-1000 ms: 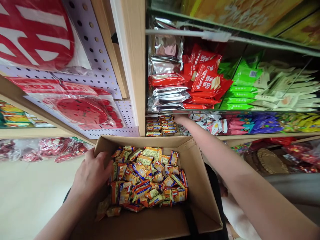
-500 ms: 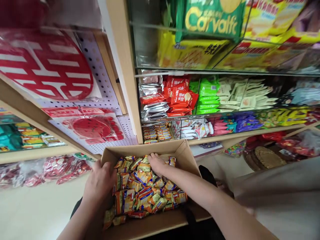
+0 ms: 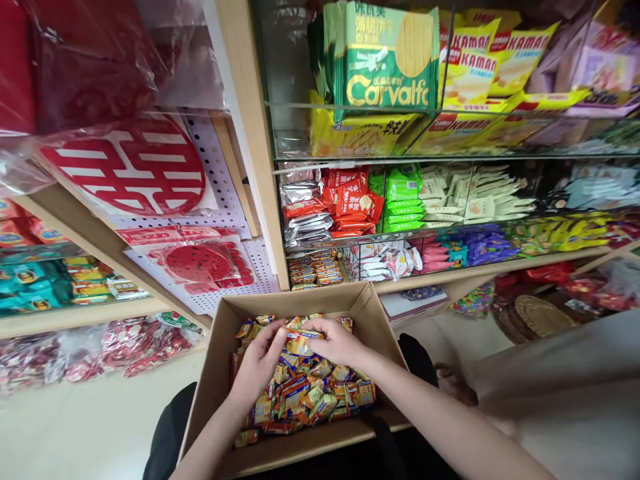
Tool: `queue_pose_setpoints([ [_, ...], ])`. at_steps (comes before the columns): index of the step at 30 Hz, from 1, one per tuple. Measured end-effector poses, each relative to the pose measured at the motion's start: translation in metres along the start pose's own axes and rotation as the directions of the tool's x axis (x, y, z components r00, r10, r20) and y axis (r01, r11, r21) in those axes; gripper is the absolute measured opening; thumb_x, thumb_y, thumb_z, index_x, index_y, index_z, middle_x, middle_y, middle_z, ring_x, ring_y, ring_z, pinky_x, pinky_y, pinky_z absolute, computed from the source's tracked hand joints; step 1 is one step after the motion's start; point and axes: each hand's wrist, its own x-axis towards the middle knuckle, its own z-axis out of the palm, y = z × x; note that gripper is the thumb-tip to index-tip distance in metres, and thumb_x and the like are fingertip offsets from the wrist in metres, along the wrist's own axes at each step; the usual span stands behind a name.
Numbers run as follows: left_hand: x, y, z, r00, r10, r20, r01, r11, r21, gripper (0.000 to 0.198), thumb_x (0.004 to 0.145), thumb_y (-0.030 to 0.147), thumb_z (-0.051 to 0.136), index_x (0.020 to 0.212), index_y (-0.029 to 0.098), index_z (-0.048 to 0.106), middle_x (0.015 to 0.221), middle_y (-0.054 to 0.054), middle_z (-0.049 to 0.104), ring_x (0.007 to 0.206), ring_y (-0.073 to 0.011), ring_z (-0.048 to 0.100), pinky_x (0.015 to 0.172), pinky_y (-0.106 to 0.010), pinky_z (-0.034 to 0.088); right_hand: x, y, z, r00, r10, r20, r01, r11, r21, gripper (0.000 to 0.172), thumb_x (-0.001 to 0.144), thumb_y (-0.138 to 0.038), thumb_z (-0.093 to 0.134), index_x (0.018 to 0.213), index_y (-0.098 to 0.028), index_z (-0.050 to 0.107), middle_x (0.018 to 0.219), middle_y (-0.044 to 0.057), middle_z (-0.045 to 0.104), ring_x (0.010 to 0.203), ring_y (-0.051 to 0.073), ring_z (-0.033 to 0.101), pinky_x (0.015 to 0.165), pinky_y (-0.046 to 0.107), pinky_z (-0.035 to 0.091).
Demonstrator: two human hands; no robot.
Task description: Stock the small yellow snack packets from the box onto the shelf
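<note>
An open cardboard box [image 3: 280,303] sits at my lap, holding a heap of small wrapped snacks [image 3: 300,393] in orange, yellow and blue foil. Over the heap, both hands hold one wrapped snack [image 3: 301,342] between them, its orange and yellow label facing up. My left hand [image 3: 263,357] is closed on its left end, thumb on top. Closed on the right end is my right hand [image 3: 336,340], with fingertips pinching the wrapper. My forearms cover parts of the heap and the box's sides.
Shelves ahead hold Carvalfc packs [image 3: 390,63], red packets [image 3: 353,200] and green packets [image 3: 404,197]. Similar small snacks [image 3: 317,267] fill a bottom-shelf compartment. A red decoration [image 3: 130,167] hangs at left. A person's foot [image 3: 456,383] shows at right, near a woven basket [image 3: 545,315].
My left hand has left the box's left edge and moved in over the heap. My right hand has lifted from the far side; both now hold one wrapped snack.
</note>
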Motion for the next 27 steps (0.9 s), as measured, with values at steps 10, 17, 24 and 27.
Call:
queue_pose_setpoints([
  [10,-0.016,0.016,0.033,0.977,-0.121,-0.174,0.087,0.978,-0.191,0.043,0.07,0.06,0.046,0.068,0.018,0.056,0.055,0.001,0.054,0.051,-0.0116,0.047,0.048,-0.023,0.037,-0.02,-0.004,0.041,0.832,0.267,-0.486,-0.067,0.918,0.391,0.039,0.083,-0.056,0.031,0.07,-0.021,0.042,0.06,-0.002,0.043,0.05,0.011,0.043,0.046,0.022,0.038],
  [17,-0.023,0.019,0.033,0.969,-0.167,-0.183,0.13,0.971,-0.198,0.042,0.071,0.059,0.044,0.056,0.02,0.043,0.046,0.004,0.042,0.046,-0.0093,0.037,0.046,-0.022,0.032,-0.02,0.004,0.051,0.784,0.335,-0.522,-0.084,0.891,0.446,0.043,0.083,-0.06,0.026,0.069,-0.022,0.041,0.061,0.0,0.045,0.052,0.013,0.045,0.044,0.024,0.038],
  [24,-0.018,0.012,0.019,0.998,0.007,-0.064,-0.003,0.998,0.059,0.04,0.075,0.053,0.042,0.054,0.02,0.049,0.053,0.0,0.049,0.054,-0.0137,0.044,0.053,-0.024,0.037,-0.037,-0.007,0.024,0.965,0.096,-0.245,0.003,0.927,0.375,0.028,0.078,-0.044,0.049,0.098,-0.024,0.052,0.076,0.001,0.057,0.071,0.016,0.056,0.062,0.026,0.045],
  [27,-0.018,0.015,0.003,0.989,0.148,0.0,-0.143,0.96,0.241,0.038,0.079,0.046,0.04,0.052,0.021,0.048,0.053,0.0,0.047,0.053,-0.0136,0.044,0.054,-0.024,0.038,-0.04,-0.016,0.0,0.991,-0.017,-0.131,0.041,0.982,0.187,0.024,0.075,-0.031,0.055,0.097,-0.022,0.057,0.094,0.003,0.062,0.087,0.018,0.057,0.076,0.028,0.045],
])
